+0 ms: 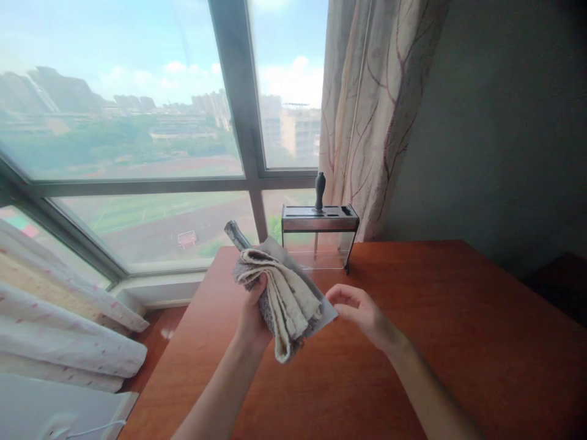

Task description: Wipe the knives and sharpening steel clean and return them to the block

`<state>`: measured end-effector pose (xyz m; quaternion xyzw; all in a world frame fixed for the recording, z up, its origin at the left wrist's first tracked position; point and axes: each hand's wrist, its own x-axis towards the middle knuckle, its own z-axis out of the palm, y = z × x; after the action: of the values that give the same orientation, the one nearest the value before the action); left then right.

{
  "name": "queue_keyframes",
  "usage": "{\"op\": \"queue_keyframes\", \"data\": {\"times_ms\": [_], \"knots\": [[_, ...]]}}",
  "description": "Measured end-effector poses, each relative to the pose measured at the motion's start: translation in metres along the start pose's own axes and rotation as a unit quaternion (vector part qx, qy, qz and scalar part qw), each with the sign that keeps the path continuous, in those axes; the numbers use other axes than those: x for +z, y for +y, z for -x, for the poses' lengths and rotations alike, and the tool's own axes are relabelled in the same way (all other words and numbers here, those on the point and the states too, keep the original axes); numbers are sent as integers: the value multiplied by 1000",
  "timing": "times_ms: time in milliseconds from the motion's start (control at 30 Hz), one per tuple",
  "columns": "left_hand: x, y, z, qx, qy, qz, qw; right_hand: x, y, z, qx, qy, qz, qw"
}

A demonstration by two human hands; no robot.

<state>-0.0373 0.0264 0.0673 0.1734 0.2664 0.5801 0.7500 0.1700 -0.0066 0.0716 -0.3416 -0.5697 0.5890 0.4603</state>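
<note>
Left hand (254, 311) clamped on a folded cloth (293, 299), thumb pressed into the folds, fingers out of sight behind; cloth bunched against a thin grey blade (327, 318), held above the table (486, 336), ahead of the wearer and near the middle of the view; a dark handle (236, 234) juts out at upper left, seemingly part of the same tool.

Key relation: the tool's long axis slants from handle at upper left to blade corner at lower right, so that corner points at the right hand (364, 315); right hand just beyond it, fingers half curled, thumb near index; nearer to the corner than the left, which has the cloth's near side.

Beyond, at the table's far side, a metal frame (316, 223) stands upright, its grip (320, 192) pointing up, window (192, 226) behind.

Hard to make out: most of the blade, covered by cloth; whether right fingertips pinch the corner or only hover, cannot tell; whether left fingers reach the blade, hidden; both forearms (220, 388) cut off by the bottom edge.
</note>
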Motion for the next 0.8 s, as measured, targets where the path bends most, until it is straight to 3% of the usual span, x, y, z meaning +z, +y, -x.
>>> {"op": "queue_keyframes", "data": {"times_ms": [100,233,367,500,700,800], "knots": [[2,-2,-1,9,17,28,999,14,15,20,-5,-13,-3,1000],[1,-6,-1,13,20,32,999,30,23,22,-49,66,76,994],[-6,-13,-1,-9,7,27,1000,32,27,13,-84,137,153,975],[-13,-19,-1,-22,-22,39,999,31,31,8,-91,180,153,967],[-20,-26,-2,-40,-81,62,994,36,34,0,-103,161,121,974],[-19,-28,-3,-51,-81,63,993,39,34,0,-107,160,108,975]]}}
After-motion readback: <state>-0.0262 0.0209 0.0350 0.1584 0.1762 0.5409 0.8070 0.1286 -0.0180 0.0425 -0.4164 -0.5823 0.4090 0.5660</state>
